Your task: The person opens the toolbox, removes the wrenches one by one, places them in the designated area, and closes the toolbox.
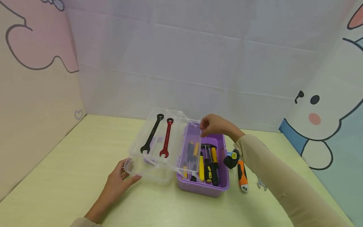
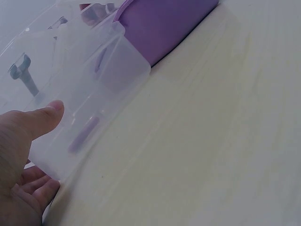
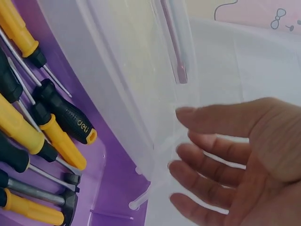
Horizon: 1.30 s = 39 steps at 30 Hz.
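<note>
A purple toolbox [image 1: 202, 191] stands with its clear lid [image 1: 158, 175] folded out to the left. My left hand [image 1: 117, 181] holds the lid's front left corner, thumb along one side and fingers curled beneath the edge. Lying across lid and box is a clear tray [image 1: 175, 143] bearing a black wrench [image 1: 152, 134] and a red wrench [image 1: 167, 138]. At the tray's far right corner, my right hand [image 1: 215, 126] pinches the edge with thumb and fingertips. Inside the box lie several yellow-and-black screwdrivers [image 3: 61, 141] and a hammer [image 3: 69, 202], partly seen through the tray.
Right of the box, a black tape measure [image 1: 231, 160] and an orange-and-black-handled tool [image 1: 242, 176] lie beside the right forearm. A silver wrench [image 1: 261, 184] shows partly from under the sleeve. Behind the pale table [image 1: 56, 170] rises a white sheet [image 1: 170, 63].
</note>
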{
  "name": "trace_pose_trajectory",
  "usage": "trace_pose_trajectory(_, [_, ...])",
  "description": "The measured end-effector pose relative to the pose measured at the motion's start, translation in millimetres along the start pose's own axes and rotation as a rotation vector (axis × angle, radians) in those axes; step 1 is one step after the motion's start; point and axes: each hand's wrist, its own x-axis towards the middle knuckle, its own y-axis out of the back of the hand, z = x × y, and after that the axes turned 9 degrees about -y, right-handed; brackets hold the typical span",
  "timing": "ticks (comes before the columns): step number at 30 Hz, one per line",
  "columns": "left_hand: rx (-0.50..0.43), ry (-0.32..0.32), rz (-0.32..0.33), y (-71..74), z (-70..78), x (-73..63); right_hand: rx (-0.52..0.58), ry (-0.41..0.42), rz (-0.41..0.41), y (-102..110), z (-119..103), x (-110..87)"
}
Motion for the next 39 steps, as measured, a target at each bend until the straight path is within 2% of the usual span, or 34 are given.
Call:
trace_pose_trajectory(4, [-0.009, 0.015, -0.005, -0.1, -0.6, 0.2, -0.016, 0.084, -0.025, 0.3, -5.5, 2.4])
trace_pose_trajectory(10, [0.004, 0.003, -0.002, -0.2, -3.1, 0.1, -0.041, 0.157, -0.050, -1.0, -17.1, 6.8])
trace_pose_trajectory(16, [0.019, 0.005, 0.002, 3.5, -1.8, -2.7, -0.073, 0.312, -0.076, -3.1, -32.1, 14.9])
trace_pose_trajectory(19, [0.015, -0.008, 0.002, 4.3, -0.6, -3.1, -0.091, 0.362, -0.090, -2.6, -38.3, 18.8])
trace_pose_trajectory(23, [0.016, -0.016, 0.002, 3.8, -0.3, -2.4, -0.135, 0.405, -0.092, -2.4, -46.1, 21.5])
trace_pose_trajectory(35, [0.001, -0.018, 0.000, 2.8, -0.4, -2.1, -0.274, 0.517, -0.030, -13.9, -69.8, 33.8])
trace_pose_trajectory(39, [0.005, -0.011, 0.010, 3.2, 1.5, -2.9, -0.320, 0.527, -0.038, -17.7, -78.9, 38.4])
